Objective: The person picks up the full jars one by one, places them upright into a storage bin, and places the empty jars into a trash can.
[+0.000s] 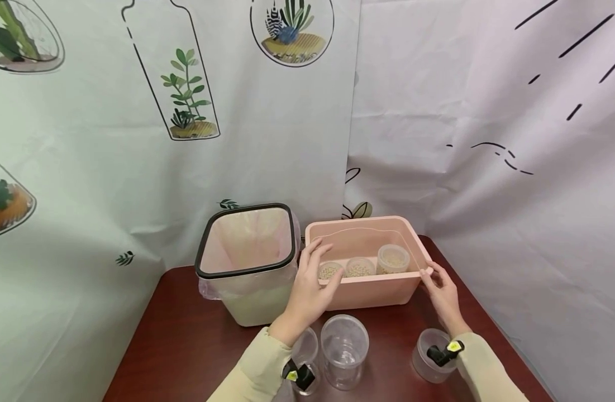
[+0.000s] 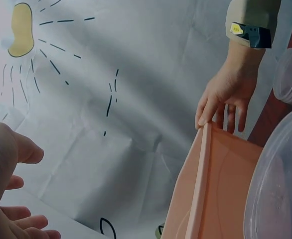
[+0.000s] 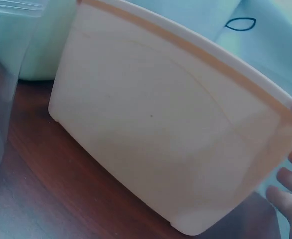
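A pink rectangular bin (image 1: pixel 370 294) stands toward the back of the table. Inside it, in a row, are three clear round tubs with small pale pellets or beans; the right-hand tub (image 1: pixel 393 259) is taller than the others. At the bin's front right corner, my right hand (image 1: pixel 444 293) pinches the rim (image 2: pixel 202 164) between thumb and fingers. My left hand (image 1: pixel 307 285) hovers by the front left corner, fingers spread and thumb apart, overlapping the bin in the head view. In the left wrist view its fingers (image 2: pixel 29 149) have nothing between them.
A pale waste bin (image 1: pixel 259 290) with a black rim and a liner stands left of the pink one. Clear empty jars (image 1: pixel 344 349) are in front, partly behind my left wrist. Another low clear container (image 1: pixel 432 357) lies under my right wrist. A printed cloth hangs behind the dark red table (image 1: pixel 186 329).
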`<state>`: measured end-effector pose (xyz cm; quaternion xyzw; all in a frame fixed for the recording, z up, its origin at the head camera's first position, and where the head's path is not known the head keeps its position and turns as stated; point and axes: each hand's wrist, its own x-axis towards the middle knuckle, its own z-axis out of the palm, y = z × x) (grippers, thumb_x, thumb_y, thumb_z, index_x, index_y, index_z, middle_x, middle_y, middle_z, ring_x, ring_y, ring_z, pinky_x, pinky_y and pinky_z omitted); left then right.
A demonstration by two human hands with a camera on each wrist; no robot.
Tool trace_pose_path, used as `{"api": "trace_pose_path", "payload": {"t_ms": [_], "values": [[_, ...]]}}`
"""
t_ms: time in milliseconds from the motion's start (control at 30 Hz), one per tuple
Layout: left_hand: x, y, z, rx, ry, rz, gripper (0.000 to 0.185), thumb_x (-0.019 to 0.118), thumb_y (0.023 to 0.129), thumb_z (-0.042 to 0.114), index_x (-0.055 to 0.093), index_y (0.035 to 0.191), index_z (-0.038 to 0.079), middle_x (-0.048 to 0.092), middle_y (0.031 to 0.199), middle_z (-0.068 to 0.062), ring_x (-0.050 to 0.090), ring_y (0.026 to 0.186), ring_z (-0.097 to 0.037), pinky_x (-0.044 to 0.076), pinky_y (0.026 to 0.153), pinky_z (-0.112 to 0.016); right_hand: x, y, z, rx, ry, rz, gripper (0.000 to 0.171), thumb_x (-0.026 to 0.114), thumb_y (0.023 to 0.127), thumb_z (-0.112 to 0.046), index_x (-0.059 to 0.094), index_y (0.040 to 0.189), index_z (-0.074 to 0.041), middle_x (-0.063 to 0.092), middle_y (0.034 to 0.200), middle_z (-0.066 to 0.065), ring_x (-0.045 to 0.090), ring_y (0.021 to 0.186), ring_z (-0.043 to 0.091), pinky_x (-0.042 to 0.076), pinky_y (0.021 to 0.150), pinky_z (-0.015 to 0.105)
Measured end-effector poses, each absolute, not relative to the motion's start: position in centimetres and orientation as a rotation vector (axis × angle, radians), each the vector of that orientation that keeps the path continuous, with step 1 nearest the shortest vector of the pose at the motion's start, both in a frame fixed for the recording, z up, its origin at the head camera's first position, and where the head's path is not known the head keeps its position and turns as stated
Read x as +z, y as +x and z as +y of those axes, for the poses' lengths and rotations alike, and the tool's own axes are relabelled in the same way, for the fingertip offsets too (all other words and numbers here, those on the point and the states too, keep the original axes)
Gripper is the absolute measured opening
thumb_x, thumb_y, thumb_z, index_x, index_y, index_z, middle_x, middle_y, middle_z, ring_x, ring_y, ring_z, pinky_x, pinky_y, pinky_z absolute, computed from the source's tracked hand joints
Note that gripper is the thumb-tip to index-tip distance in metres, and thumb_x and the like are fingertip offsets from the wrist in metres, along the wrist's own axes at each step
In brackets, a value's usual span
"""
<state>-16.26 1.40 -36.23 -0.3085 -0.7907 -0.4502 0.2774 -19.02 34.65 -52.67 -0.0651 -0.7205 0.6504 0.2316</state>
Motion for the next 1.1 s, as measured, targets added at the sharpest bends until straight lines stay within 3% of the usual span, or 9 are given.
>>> {"api": "trace_pose_path", "payload": {"t_ms": [200, 500, 633, 833, 900, 1100], "values": [[-36.7, -16.1, 0.5, -1.202, -0.812, -2.126, 0.052, 0.07, 0.082, 0.015, 0.048, 0.129, 0.007, 0.036, 0.139, -0.013, 0.036, 0.129, -0.027, 0.037, 0.099, -0.043, -49.3, -16.9, 32.6, 1.504, -0.328, -2.148, 0.05, 0.059, 0.092, -0.028, 0.045, 0.135, -0.008, 0.051, 0.116, 0.011, 0.049, 0.093, 0.002, 0.04, 0.072, 0.006], [-36.8, -15.7, -1.0, -1.129, -0.804, -2.083, 0.053, 0.071, 0.081, 0.012, 0.049, 0.128, 0.005, 0.038, 0.136, -0.016, 0.039, 0.126, -0.027, 0.038, 0.098, -0.043, -48.8, -14.7, 32.8, 1.337, -0.329, -2.184, 0.051, 0.062, 0.089, -0.028, 0.046, 0.133, -0.006, 0.046, 0.122, 0.013, 0.048, 0.106, 0.028, 0.036, 0.074, 0.003], [-36.9, -15.8, -2.1, -1.084, -0.791, -2.062, 0.051, 0.07, 0.081, 0.012, 0.049, 0.127, 0.003, 0.039, 0.136, -0.017, 0.039, 0.127, -0.028, 0.039, 0.097, -0.043, -50.2, -14.1, 33.6, 1.247, -0.241, -2.172, 0.046, 0.066, 0.087, -0.025, 0.053, 0.128, -0.009, 0.048, 0.118, 0.013, 0.051, 0.103, 0.029, 0.041, 0.076, 0.009], [-37.1, -16.2, -3.9, -1.073, -0.713, -2.021, 0.049, 0.071, 0.08, 0.01, 0.052, 0.124, 0.001, 0.042, 0.133, -0.019, 0.039, 0.125, -0.031, 0.038, 0.096, -0.044, -52.9, -12.9, 35.3, 1.12, -0.188, -2.181, 0.042, 0.069, 0.084, -0.023, 0.058, 0.125, -0.018, 0.049, 0.12, 0.008, 0.054, 0.099, 0.017, 0.045, 0.073, 0.016], [-37.2, -16.3, -4.5, -1.077, -0.685, -2.014, 0.048, 0.071, 0.08, 0.011, 0.053, 0.123, 0.0, 0.042, 0.132, -0.02, 0.038, 0.124, -0.032, 0.036, 0.096, -0.047, -52.2, -11.9, 35.1, 1.116, -0.208, -2.179, 0.04, 0.069, 0.084, -0.021, 0.06, 0.123, -0.015, 0.049, 0.12, 0.008, 0.054, 0.098, 0.015, 0.043, 0.071, 0.012], [-37.4, -16.5, -6.7, -1.033, -0.606, -1.986, 0.048, 0.071, 0.078, 0.009, 0.054, 0.122, 0.001, 0.042, 0.133, -0.019, 0.038, 0.122, -0.036, 0.035, 0.094, -0.05, -49.9, -8.5, 32.9, 1.016, -0.228, -2.228, 0.035, 0.072, 0.081, -0.011, 0.063, 0.114, -0.004, 0.052, 0.116, 0.012, 0.043, 0.097, -0.008, 0.034, 0.074, 0.001]]}}
